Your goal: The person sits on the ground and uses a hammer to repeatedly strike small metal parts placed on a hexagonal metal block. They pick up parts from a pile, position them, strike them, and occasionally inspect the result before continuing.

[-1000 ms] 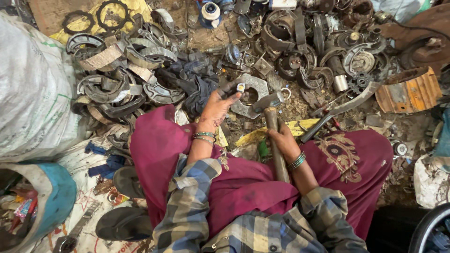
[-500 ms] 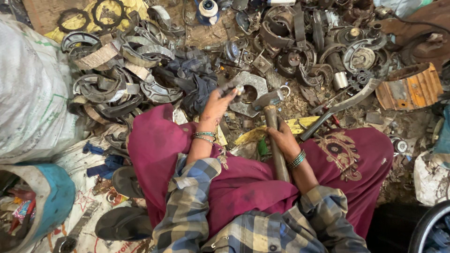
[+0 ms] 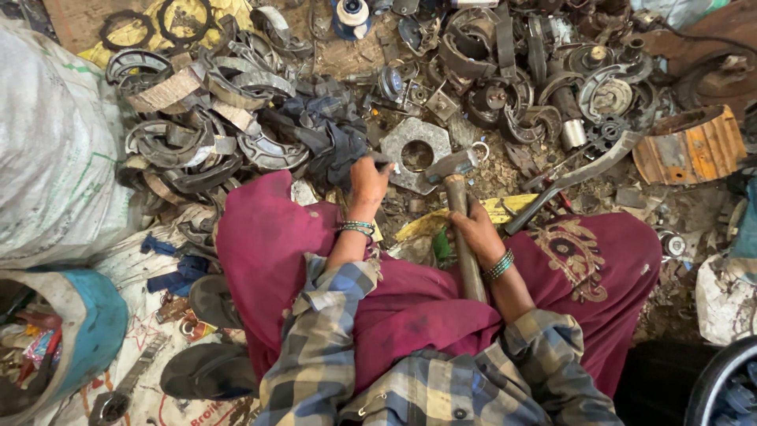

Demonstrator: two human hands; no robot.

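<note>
The person sits on the ground, maroon cloth over both knees, plaid sleeves at the near edge of the view. The left hand (image 3: pixel 368 175) is closed, fingers curled around the edge of a dark crumpled rag (image 3: pixel 335 146) at the near end of that rag, just left of a flat grey metal plate (image 3: pixel 416 155) with a round central hole. The right hand (image 3: pixel 475 230) is wrapped shut around the wooden handle of a hammer (image 3: pixel 457 197); the handle runs from the lap toward the far side, and the steel head rests at the right edge of the plate, touching or just above it; which cannot be determined. A yellow strip (image 3: pixel 465 213) lies on the ground under the handle. A long curved metal bar (image 3: pixel 579 173) lies right of the hammer, near but apart. A heap of curved brake shoes (image 3: pixel 205 134) occupies the far left; round drums and rings (image 3: pixel 552 79) fill the far right. A rusty orange drum (image 3: pixel 694 146) stands at the right edge. A white sack (image 3: pixel 47 158) and a blue tub (image 3: pixel 95 319) are at the left.
</note>
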